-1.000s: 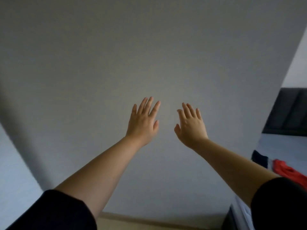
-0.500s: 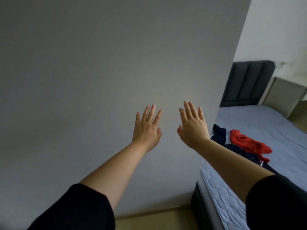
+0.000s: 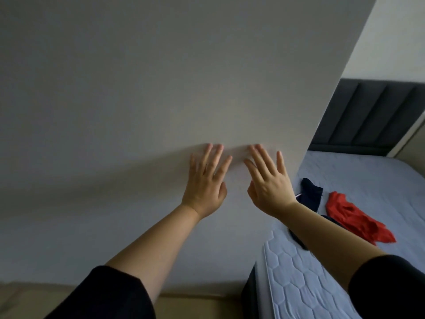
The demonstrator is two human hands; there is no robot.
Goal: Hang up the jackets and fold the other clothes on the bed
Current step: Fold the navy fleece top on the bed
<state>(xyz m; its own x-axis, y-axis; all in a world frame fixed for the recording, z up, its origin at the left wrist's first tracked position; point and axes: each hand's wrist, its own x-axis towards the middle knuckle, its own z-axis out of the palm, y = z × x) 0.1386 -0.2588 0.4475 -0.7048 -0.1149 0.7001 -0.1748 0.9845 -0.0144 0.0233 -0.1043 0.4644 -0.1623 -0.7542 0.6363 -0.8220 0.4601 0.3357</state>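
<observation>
Though beside bed (image 3: 372, 176) — wall (image 3: 161, 77) ahead

Grey wall (image 3: 115, 88), blue bed (image 3: 368, 176), dark headboard (image 3: 368, 116)

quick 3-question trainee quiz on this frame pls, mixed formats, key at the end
1. True or false: the left hand grips the red garment.
2. Where does the dark navy garment lie?
A. on the floor
B. on the bed, beside the red garment
C. draped over the headboard
3. Fill in: the right hand, fingers straight and holding nothing, is raised toward the ___.

Key
1. False: the left hand is open and holds nothing, and the red garment lies on the bed.
2. B
3. wall
</observation>
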